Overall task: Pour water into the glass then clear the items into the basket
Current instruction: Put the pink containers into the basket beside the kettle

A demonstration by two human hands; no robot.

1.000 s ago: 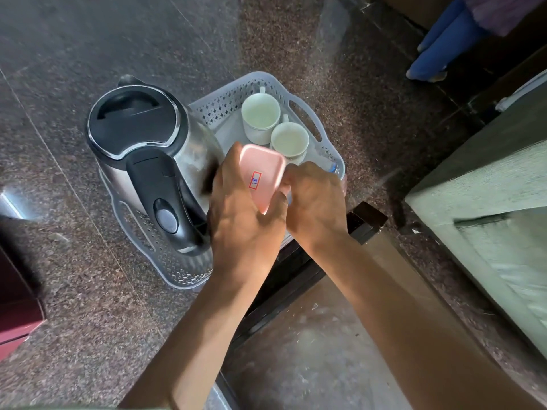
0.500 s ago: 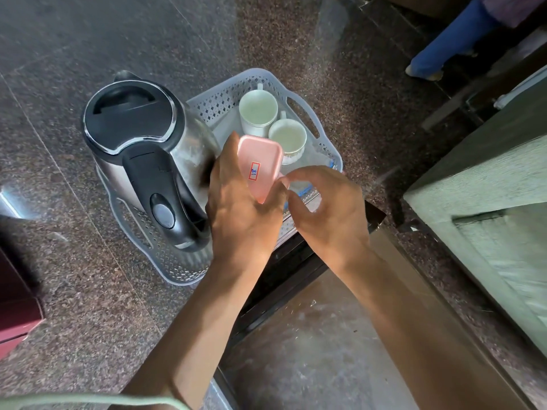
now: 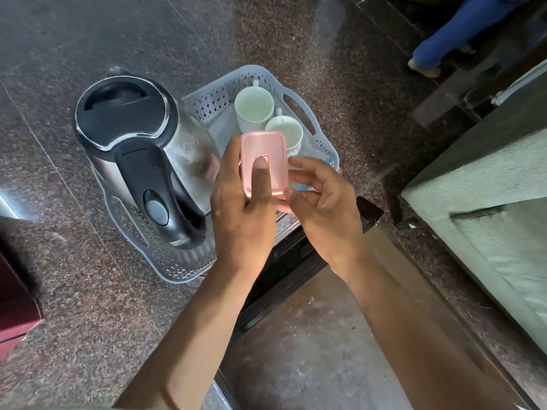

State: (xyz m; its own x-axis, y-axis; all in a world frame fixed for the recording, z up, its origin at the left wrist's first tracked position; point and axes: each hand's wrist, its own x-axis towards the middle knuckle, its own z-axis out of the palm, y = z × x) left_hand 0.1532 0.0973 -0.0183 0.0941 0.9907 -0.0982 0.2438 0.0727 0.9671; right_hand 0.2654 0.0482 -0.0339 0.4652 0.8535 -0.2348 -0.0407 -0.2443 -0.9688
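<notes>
Basket (image 3: 299, 97) on desk (image 3: 88, 306): kettle (image 3: 142, 149), two cups (image 3: 254, 108). My left grip (image 3: 242, 208) clasps a pink box (image 3: 263, 161) above the basket, thumb on its lid. My right grip (image 3: 322, 202) is loose, fingers touching the box's edge.

kettle (image 3: 189, 161): brushed metal, glossy black plastic lid | basket (image 3: 165, 261), at 12 o'clock: perforated translucent plastic | cups (image 3: 254, 106): glazed ceramic | floor (image 3: 88, 306): polished speckled stone

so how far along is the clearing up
Mostly done, it seems: the kettle and two white cups already sit in the grey basket. In hand: the left hand grips a pink box above it, the right hand open beside it. Left: setting the box in. No glass is visible.
</notes>
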